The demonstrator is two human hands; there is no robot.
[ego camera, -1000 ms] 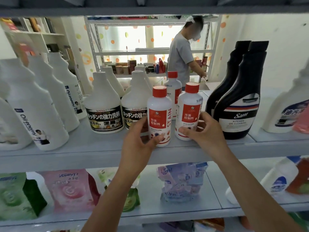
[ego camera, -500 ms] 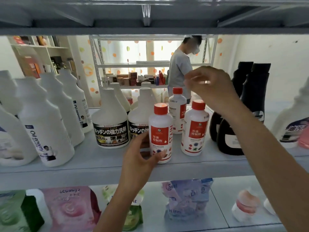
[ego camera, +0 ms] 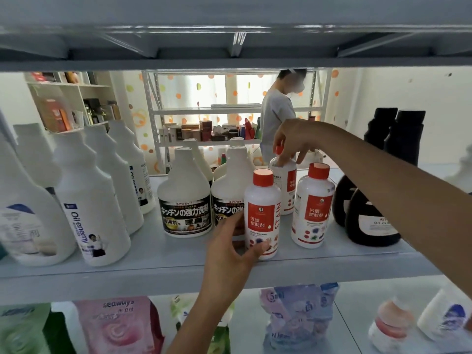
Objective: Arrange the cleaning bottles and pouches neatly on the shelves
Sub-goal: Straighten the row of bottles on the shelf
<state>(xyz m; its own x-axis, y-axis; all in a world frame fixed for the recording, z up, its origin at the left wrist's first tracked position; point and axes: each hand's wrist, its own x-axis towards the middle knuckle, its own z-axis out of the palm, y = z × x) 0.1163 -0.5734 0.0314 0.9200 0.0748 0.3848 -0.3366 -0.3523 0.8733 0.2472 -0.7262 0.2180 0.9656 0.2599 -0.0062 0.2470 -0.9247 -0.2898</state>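
Three small white stain-remover bottles with red caps stand on the grey shelf (ego camera: pixel 153 261). My left hand (ego camera: pixel 229 249) grips the base of the front-left bottle (ego camera: pixel 263 213), thumb on its label. My right hand (ego camera: pixel 293 141) reaches over and pinches the top of the rear bottle (ego camera: pixel 287 185), covering most of its cap. The third bottle (ego camera: pixel 313 205) stands free at the front right. Two white bottles with black Japanese labels (ego camera: pixel 185 200) stand just left of them.
Tall white Oil enemy bottles (ego camera: pixel 89 200) line the left; black bottles (ego camera: pixel 370 218) stand at the right. Pouches lie on the lower shelf, a pink one (ego camera: pixel 115 325) and a blue one (ego camera: pixel 296 318). A person (ego camera: pixel 277 116) works at a far rack.
My right hand left the front-right bottle, rose, then came down onto the rear bottle's top. My left hand has stayed on the front-left bottle. The view tilted upward.
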